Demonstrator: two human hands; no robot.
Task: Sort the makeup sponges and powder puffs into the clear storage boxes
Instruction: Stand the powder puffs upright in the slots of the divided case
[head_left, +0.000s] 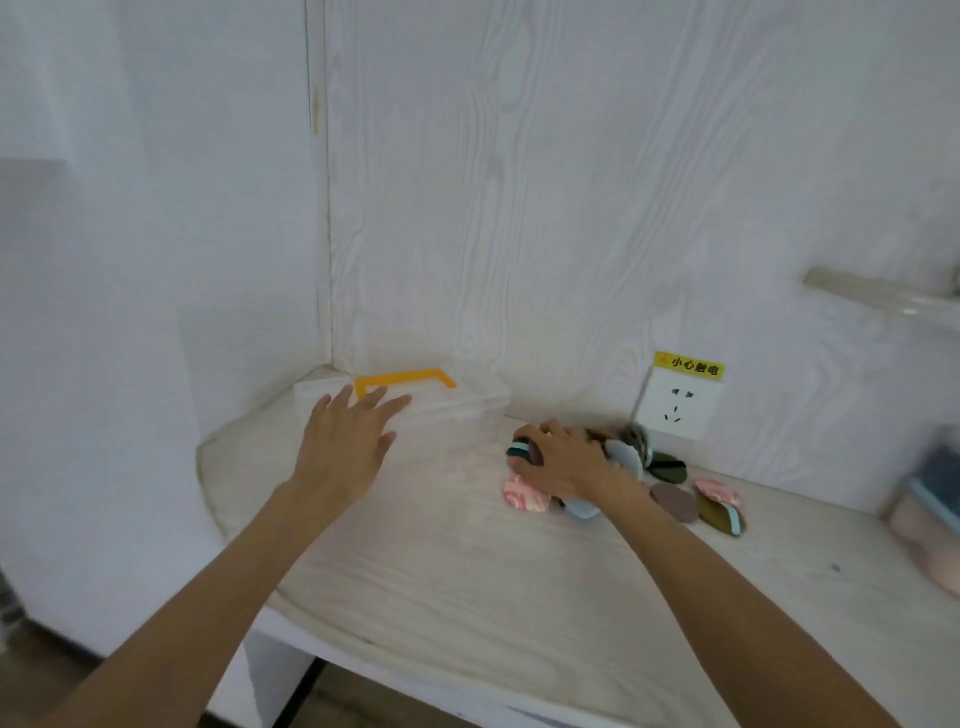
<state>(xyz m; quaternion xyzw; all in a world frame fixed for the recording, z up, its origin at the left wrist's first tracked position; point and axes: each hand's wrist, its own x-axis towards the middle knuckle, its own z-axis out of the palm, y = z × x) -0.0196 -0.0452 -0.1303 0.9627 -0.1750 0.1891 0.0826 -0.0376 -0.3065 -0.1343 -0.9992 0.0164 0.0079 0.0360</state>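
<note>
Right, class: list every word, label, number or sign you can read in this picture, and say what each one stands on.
"小心触电", black characters on the yellow warning sticker, stuck on the wall just above the white wall socket.
A small triangle symbol at the sticker's left end: too small to make out.
No readable text on the clear storage box or the powder puffs.

A yellow warning sticker (689, 366) above the wall socket (678, 408) reads "小心触电".
</note>
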